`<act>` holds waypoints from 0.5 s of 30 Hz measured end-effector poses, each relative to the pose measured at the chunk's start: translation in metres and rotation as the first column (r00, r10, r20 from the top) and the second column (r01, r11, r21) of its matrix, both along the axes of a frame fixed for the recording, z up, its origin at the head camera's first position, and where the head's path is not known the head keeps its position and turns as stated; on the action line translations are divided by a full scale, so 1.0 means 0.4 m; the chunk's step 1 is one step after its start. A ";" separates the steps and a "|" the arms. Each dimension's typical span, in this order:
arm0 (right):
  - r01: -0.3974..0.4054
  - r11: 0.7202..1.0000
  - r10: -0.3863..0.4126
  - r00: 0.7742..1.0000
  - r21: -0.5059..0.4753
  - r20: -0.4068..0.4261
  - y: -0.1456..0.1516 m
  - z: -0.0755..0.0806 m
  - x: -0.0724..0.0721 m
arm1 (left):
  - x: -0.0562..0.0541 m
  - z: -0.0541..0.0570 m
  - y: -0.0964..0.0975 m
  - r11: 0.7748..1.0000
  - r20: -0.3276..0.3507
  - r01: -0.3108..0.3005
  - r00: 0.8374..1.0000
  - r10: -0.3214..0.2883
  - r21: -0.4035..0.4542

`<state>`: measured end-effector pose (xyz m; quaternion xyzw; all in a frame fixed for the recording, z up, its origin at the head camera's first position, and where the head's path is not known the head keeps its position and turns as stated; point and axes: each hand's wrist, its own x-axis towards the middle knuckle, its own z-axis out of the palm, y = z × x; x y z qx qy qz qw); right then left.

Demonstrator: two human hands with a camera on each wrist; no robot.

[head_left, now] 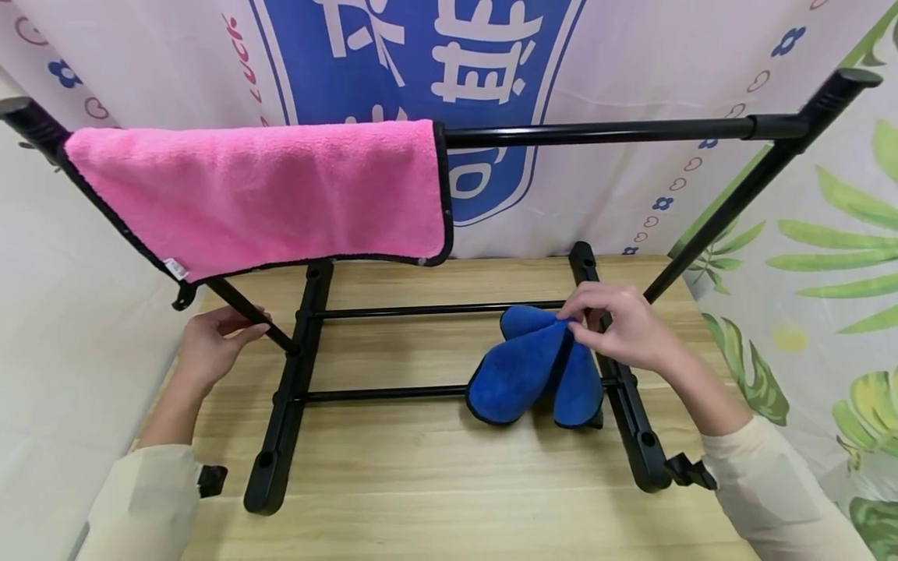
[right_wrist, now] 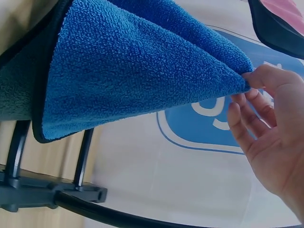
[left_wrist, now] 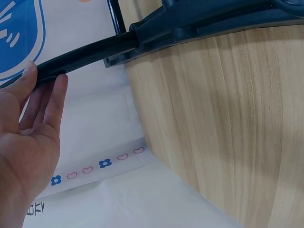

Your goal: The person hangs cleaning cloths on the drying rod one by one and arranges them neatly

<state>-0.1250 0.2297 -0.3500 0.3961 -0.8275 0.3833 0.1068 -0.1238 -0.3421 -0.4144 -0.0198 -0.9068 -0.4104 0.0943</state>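
Note:
My right hand (head_left: pixel 620 323) pinches a blue towel (head_left: pixel 522 370) near its middle, so the cloth hangs down in folds with dark edging. In the right wrist view the blue towel (right_wrist: pixel 133 66) tapers to a point between thumb and fingertip. My left hand (head_left: pixel 217 343) holds the left upright of a black rack (head_left: pixel 252 312) low down, just above its foot; the left wrist view shows thumb and fingers about the post (left_wrist: pixel 90 52). A pink towel (head_left: pixel 273 199) with black trim drapes over the left half of the rack's top bar (head_left: pixel 596 134).
The rack stands on a wood-grain table (head_left: pixel 435 483), with two long feet joined by two thin lower rods (head_left: pixel 393 393). Behind it hangs a white cloth with a blue printed panel (head_left: pixel 421 62). A leaf-patterned cloth (head_left: pixel 835 257) lines the right side.

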 end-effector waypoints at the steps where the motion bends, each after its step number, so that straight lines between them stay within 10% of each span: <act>1: 0.002 1.000 -0.002 1.000 -0.003 -0.016 0.002 0.005 -0.002 | 0.000 0.000 0.000 1.000 -0.001 0.000 1.000 0.000 0.003; 15: 0.042 0.994 -0.057 0.987 -0.103 -0.150 0.030 0.063 -0.012 | 0.004 0.001 0.003 1.000 0.009 -0.015 1.000 0.015 0.015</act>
